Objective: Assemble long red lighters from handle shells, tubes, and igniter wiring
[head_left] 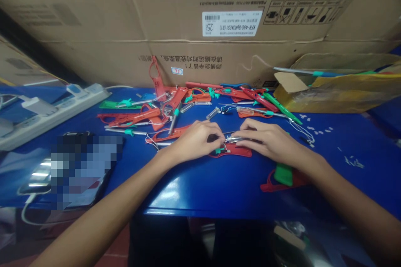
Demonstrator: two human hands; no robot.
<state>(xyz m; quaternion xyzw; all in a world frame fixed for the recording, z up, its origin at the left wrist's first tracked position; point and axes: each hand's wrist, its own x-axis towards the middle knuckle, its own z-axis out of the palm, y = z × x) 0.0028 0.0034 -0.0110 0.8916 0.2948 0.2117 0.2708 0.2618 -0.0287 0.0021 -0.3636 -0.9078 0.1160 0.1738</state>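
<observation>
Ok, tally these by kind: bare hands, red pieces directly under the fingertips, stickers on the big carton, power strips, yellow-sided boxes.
Bare hands: 2 (left hand, right hand)
Red piece under the fingertips: 1
Stickers: 2 (white label, blue-edged sticker)
Power strip: 1
Yellow-sided box: 1
Total: 7

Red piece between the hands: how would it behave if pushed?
The red piece looks flat, so likely slides rather than rolls. Its thin plastic look suggests it's light. The glossy blue tabletop probably offers little grip.

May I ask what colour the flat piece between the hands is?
The flat piece is red; head view.
</observation>
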